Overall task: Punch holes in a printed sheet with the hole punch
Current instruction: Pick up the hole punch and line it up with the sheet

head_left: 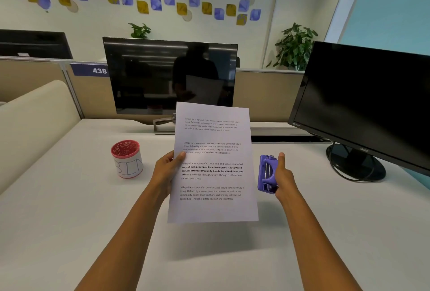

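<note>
The left hand [168, 169] pinches the printed sheet [213, 165] by its left edge, holding it up above the desk [69, 209]. The right hand [282, 177] is wrapped round the purple hole punch [267, 174], just beside the sheet's right edge, apparently lifted clear. Held by one edge, the paper could sag or enter the slot skewed, giving crooked holes. Two dark monitors [169, 76] stand behind, and a red-rimmed cup [127, 159] marked BIN sits to the left.
</note>
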`<state>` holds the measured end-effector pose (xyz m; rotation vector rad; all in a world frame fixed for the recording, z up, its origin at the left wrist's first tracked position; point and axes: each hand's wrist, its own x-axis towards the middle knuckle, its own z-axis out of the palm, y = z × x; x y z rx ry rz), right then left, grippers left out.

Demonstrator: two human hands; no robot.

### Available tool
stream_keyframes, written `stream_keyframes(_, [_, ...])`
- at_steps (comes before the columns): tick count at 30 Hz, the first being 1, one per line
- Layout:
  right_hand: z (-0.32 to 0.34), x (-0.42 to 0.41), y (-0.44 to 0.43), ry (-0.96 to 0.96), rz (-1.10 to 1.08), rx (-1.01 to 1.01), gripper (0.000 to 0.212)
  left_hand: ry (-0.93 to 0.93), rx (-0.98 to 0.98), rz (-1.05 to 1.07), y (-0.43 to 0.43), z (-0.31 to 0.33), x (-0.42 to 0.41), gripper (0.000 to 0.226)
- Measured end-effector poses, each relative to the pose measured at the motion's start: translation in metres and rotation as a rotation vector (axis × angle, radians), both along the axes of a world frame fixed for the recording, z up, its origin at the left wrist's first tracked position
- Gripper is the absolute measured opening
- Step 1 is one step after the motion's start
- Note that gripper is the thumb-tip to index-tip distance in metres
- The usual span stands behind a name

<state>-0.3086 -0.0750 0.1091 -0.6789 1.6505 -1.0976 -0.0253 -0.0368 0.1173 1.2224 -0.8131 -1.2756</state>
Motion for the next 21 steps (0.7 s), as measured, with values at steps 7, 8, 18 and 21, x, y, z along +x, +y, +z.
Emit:
stream_keyframes(7, [0.011,0.0,0.007,-0.374,0.175,0.05,0.039,0.001,-0.005,-0.003,0.001,0.0,0.002,0.018])
stream_keyframes(8, [0.01,-0.001,0.007,-0.456,0.177,0.06,0.038,0.004,-0.002,-0.003,0.001,0.0,0.003,0.017])
stream_keyframes(18, [0.009,-0.02,0.01,-0.639,0.209,-0.03,0.023,-0.002,0.005,0.009,-0.004,0.002,0.009,0.016])
stream_keyframes(21, [0.012,-0.022,0.011,-0.568,0.225,-0.047,0.026,0.001,0.003,0.012,-0.004,0.003,0.011,0.017])
